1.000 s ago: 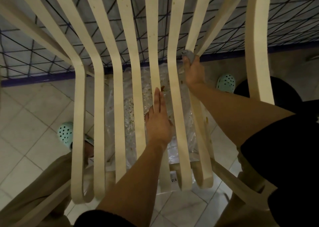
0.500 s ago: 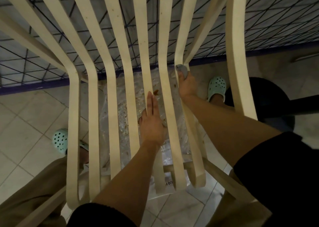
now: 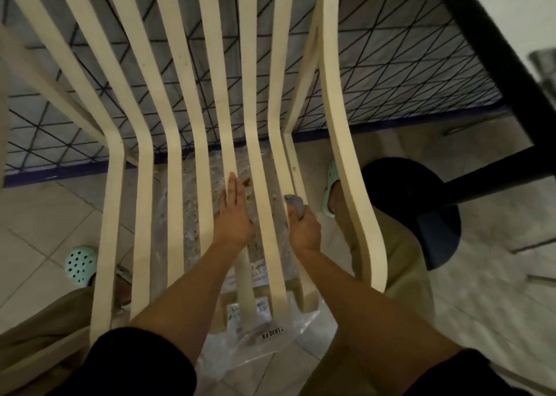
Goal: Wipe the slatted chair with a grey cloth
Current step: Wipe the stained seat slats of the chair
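Two bare forearms reach forward from black sleeves [image 3: 144,362] over the cream slatted plastic chair [image 3: 176,185]. The left hand [image 3: 233,218] lies flat along one seat slat, palm down, fingers straight and together, pointing away from the person. Two slats to its right and about level with it, the right hand [image 3: 304,228] is curled into a fist round a small grey cloth [image 3: 295,205]. The cloth's bunched end sticks out past the knuckles and seems to press on the slat there, though the contact is hard to see.

Under both hands, seen through the gaps, a clear crumpled plastic sheet [image 3: 246,353] lies on the tiled floor [image 3: 39,215]. A mint green perforated clog [image 3: 80,263] sits left of the left hand. Beyond the fingertips stands a dark wire mesh panel [image 3: 391,79].
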A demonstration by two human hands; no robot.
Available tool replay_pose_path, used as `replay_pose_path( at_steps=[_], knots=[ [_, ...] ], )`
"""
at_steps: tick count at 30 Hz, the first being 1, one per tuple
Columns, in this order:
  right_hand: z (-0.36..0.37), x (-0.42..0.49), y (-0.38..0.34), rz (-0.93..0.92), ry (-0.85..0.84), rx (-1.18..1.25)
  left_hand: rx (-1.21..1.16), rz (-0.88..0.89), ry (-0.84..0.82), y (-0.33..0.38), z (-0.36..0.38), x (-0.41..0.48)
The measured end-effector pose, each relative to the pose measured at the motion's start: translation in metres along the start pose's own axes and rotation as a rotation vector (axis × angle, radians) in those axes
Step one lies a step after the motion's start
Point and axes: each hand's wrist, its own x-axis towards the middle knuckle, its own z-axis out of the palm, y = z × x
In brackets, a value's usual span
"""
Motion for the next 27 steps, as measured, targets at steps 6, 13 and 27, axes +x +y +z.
replay_pose_path(
  at_steps=[6, 13, 27],
  knots=[
    [-0.014, -0.054, 0.038, -0.007, -0.009, -0.047, 0.152, -0.012, -0.088, 0.003, 0.014, -0.045],
    [-0.025, -0.093, 0.059, -0.104, -0.005, -0.041, 0.129, 0.020, -0.089, 0.003, 0.022, -0.076],
    [-0.017, -0.061, 0.032, -0.022, 0.008, 0.028, -0.133, 0.058, -0.012, 0.001, 0.015, -0.059]
  ],
)
